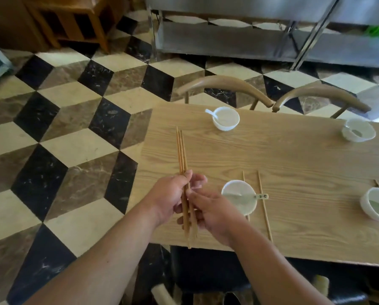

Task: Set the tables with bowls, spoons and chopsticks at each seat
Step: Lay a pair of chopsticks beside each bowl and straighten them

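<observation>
Over the left end of the counter (283, 155), the left hand (170, 198) curls round a small bundle of chopsticks (181, 150); their long axis runs near to far, thin tips pointing away from the person and leaning slightly left, thick ends hanging past the near edge. Just to the right, the right hand (214, 214) pinches the bundle's lower part, apparently to separate a pair; the left should loosen only enough to let two sticks slide free, ends kept level. Beyond, the far bowl (226, 118) has a spoon but no sticks beside it, probably the next seat. Rightward, the near bowl (232, 188) already has its laid pair (264, 208) alongside, pointing the same near-to-far way.
</observation>
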The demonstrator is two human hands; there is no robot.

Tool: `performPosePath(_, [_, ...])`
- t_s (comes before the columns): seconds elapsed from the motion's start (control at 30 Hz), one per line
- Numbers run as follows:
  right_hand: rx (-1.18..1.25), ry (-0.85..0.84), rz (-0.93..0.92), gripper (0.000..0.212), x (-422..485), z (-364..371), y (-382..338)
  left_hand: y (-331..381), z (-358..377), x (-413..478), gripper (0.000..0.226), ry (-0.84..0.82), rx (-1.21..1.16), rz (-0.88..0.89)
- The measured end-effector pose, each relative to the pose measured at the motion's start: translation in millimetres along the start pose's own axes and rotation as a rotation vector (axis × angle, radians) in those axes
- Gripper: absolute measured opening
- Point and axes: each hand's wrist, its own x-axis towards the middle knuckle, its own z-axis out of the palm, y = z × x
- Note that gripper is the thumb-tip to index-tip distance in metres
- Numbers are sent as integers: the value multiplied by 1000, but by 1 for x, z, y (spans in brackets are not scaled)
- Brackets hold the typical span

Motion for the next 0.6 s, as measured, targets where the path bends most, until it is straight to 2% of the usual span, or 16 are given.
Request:
performPosePath(0.17, [83, 91, -36, 26, 44, 136, -6, 38, -126, -15, 43, -8, 107, 12])
performPosePath(0.27, [142, 129, -111, 35, 70, 215, -19, 64, -201, -26, 41, 15, 224, 50])
performPosePath(0.33, [170, 139, -125, 32, 86, 255, -29, 79, -240, -27, 39, 48, 253, 66])
performPosePath(0.43, [164, 164, -100, 27, 106, 297, -45, 98, -282, -26, 41, 54, 271, 56])
performPosePath(0.6, [127, 187, -112, 33, 145, 331, -61, 127, -325, -12, 43, 42, 316, 50])
